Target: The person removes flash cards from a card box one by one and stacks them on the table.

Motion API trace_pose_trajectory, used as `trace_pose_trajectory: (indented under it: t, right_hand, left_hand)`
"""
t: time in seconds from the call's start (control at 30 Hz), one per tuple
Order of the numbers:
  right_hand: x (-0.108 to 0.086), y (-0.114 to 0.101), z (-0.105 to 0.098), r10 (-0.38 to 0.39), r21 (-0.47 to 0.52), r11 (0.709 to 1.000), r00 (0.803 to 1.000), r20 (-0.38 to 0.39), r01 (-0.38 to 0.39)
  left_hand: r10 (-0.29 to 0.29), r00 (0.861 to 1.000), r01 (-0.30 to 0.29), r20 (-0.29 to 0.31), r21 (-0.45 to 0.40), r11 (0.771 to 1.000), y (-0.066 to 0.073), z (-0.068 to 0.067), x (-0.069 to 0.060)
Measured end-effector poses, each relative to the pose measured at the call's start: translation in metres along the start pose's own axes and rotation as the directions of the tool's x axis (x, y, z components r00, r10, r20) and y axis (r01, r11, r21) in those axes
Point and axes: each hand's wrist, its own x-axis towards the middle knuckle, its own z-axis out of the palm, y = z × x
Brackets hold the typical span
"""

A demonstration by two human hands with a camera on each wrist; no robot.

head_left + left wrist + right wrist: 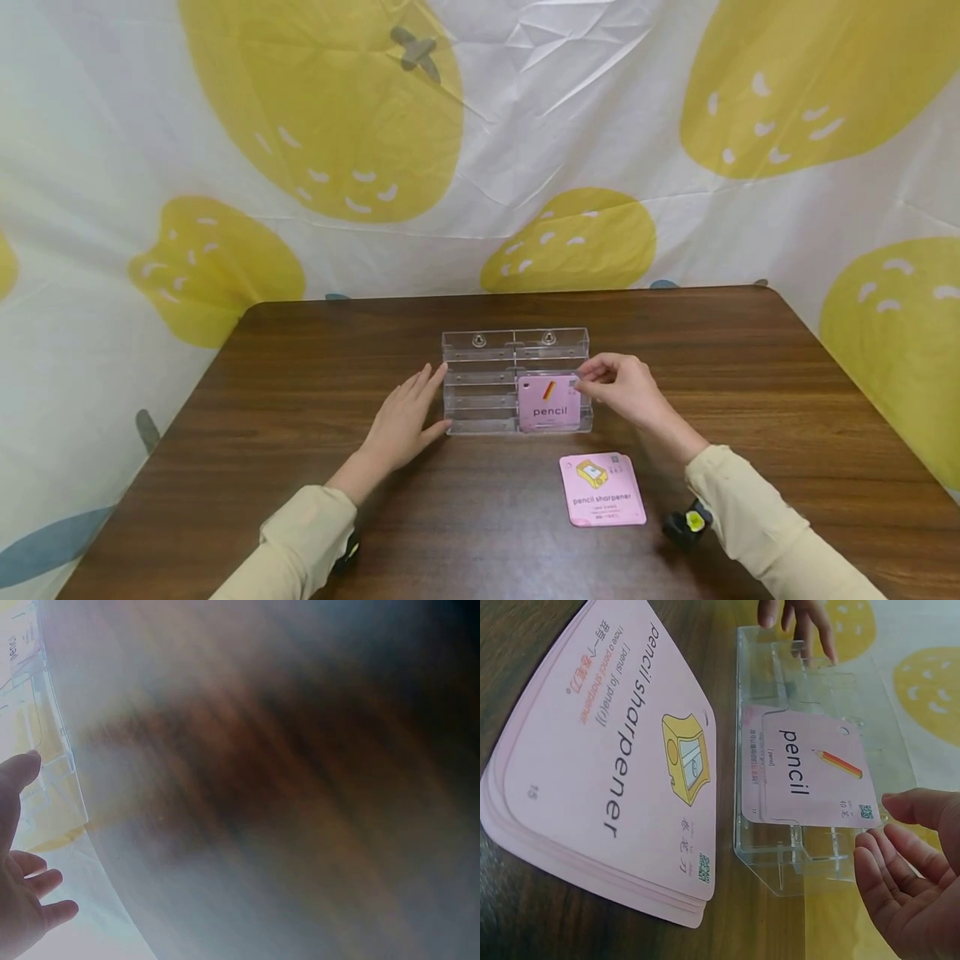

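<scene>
In the head view, a clear plastic rack (480, 390) with two columns of compartments was on the wooden worktop (300, 467). The pink pencil card (550, 406) sat in its right column, toward the near edge, picture facing up. The left hand (399, 421) was at the rack's left side, its fingers extended and the thumb apart from them, tips at the rack's edge. The right hand (628, 392) was at the card's upper right corner, thumb and fingers bent; whether they pinched it, I could not tell. Nearer the person lay a stack of cards (602, 492), a pencil sharpener on top. Behind hung a white cloth (525, 158) printed with yellow fruit.

In the left wrist view, the left thumb overlapped the rack, the fingers spread; much of the picture was blurred.

In the right wrist view, the right thumb and fingertips stood apart beside the card's corner, and the stack lay closer to the camera.
</scene>
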Motion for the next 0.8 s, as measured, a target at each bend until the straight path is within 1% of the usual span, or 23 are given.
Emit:
trace_pose_trajectory:
  t: [0.17, 0.3, 0.5, 0.8]
  right_hand:
    - [0.001, 0.001, 0.004, 0.016, 0.035, 0.999, 1.000, -0.007, -0.016]
    - [0.001, 0.003, 0.007, 0.013, 0.044, 0.999, 1.000, -0.019, -0.012]
    - [0.002, 0.006, 0.011, -0.006, 0.046, 0.999, 0.999, -0.048, 0.008]
    - [0.004, 0.012, 0.011, -0.047, 0.086, 0.995, 0.998, -0.038, 0.050]
  left_hand:
    - [-0.003, 1.000, 0.003, 0.004, 0.001, 1.000, -0.001, 0.001, 0.000]
    - [-0.004, 1.000, 0.004, 0.005, -0.002, 1.000, 0.000, 0.001, 0.000]
    - [-0.001, 1.000, 0.001, -0.001, 0.003, 1.000, 0.000, 0.000, 0.000]
    - [-0.001, 1.000, 0.001, -0.001, -0.001, 1.000, 0.001, -0.002, -0.001]
